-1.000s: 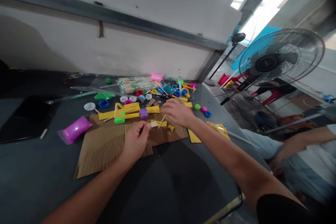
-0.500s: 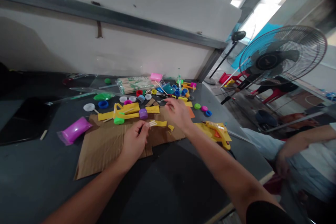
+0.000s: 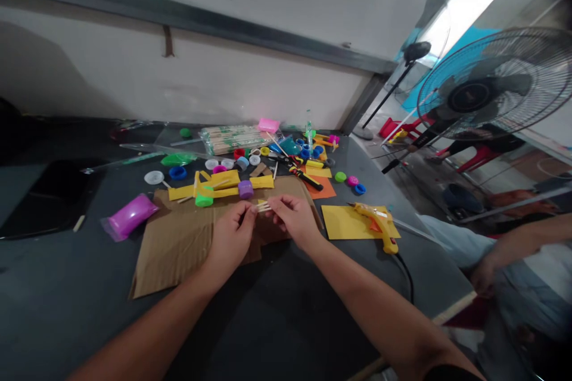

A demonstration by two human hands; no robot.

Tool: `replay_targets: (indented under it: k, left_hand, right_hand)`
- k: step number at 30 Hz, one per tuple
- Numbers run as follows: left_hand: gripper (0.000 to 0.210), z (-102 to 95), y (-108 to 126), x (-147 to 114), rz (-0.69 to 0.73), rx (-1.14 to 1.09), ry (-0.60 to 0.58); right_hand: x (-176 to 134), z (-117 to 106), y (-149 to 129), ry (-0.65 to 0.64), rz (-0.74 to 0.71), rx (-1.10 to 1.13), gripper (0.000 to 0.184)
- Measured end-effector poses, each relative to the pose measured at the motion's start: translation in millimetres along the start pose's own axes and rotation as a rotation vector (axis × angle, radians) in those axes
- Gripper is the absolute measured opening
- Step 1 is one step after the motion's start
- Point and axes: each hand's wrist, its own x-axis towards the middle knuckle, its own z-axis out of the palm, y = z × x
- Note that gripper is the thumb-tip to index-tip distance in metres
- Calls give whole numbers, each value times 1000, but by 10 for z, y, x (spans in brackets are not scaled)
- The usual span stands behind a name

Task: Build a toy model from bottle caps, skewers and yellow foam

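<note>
My left hand (image 3: 235,229) pinches several short, pale wooden sticks (image 3: 263,206) between thumb and fingers. Against their right ends my right hand (image 3: 292,217) is closed in a pinch, so both hands meet over a brown cardboard sheet (image 3: 179,250). The fingers partly hide the sticks, and I cannot count them exactly. Just behind lies a yellow strip piece (image 3: 223,192) with a purple cap (image 3: 245,189) and a green cap (image 3: 204,197) on it.
On the right, a yellow glue gun (image 3: 378,223) rests on yellow card (image 3: 337,223). Black-handled pliers (image 3: 308,177), bottle caps (image 3: 177,172) and packed wooden sticks (image 3: 235,140) lie behind. A pink packet (image 3: 131,217) is left. A person's arm (image 3: 504,256) and a fan (image 3: 469,95) are at right.
My right hand has come down and left from above the pliers to the sticks in my left hand. The left hand still holds them. The view has shifted slightly.
</note>
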Motion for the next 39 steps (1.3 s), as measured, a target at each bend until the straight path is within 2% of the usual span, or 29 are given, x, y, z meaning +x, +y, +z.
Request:
replay_targets:
  k: [5, 7, 10, 11, 13, 15, 17, 19, 23, 27, 30, 31, 35, 39]
  left_hand:
    - [27, 0, -3, -14, -21, -1, 25]
    - [27, 4, -6, -16, -18, -2, 52]
    - [27, 10, -8, -19, -15, -43, 92]
    - [26, 11, -7, -20, -27, -73, 102]
    - [24, 13, -5, -17, -57, -138, 109]
    - [23, 14, 0, -11, -72, -179, 104]
    - [22, 13, 8, -3, -76, -189, 102]
    - [22, 9, 17, 2, -82, -191, 103]
    - [21, -1, 28, 3, -82, -201, 103]
    - [21, 0, 32, 2, -84, -199, 103]
    - [22, 9, 35, 2, -87, -206, 109]
    - [22, 12, 36, 2, -85, -208, 109]
    - [22, 17, 26, 4, -69, -203, 102]
    - [23, 16, 1, 9, -78, -230, 92]
  right_hand:
    - [-84, 142, 16, 54, 8, 29, 25]
    - [-58, 120, 4, 37, 2, -1, 26]
    - [52, -131, -73, 10, -46, -163, 31]
    - [96, -259, -107, 33, -94, -257, 31]
    - [169, -520, -166, 96, -228, -509, 21]
    - [206, -709, -198, -7, -234, -717, 19]
    - [208, -787, -196, -117, -242, -878, 29]
    - [197, -778, -173, -185, -235, -983, 32]
    - [191, -701, -114, -245, -167, -1042, 4]
    - [200, -637, -77, -188, -231, -927, 6]
    - [194, -552, -74, -208, -214, -852, 19]
    - [188, -519, -77, -223, -211, -891, 22]
    - [151, -415, -93, -227, -211, -1113, 13]
    - [255, -405, -135, -164, -246, -1154, 14]
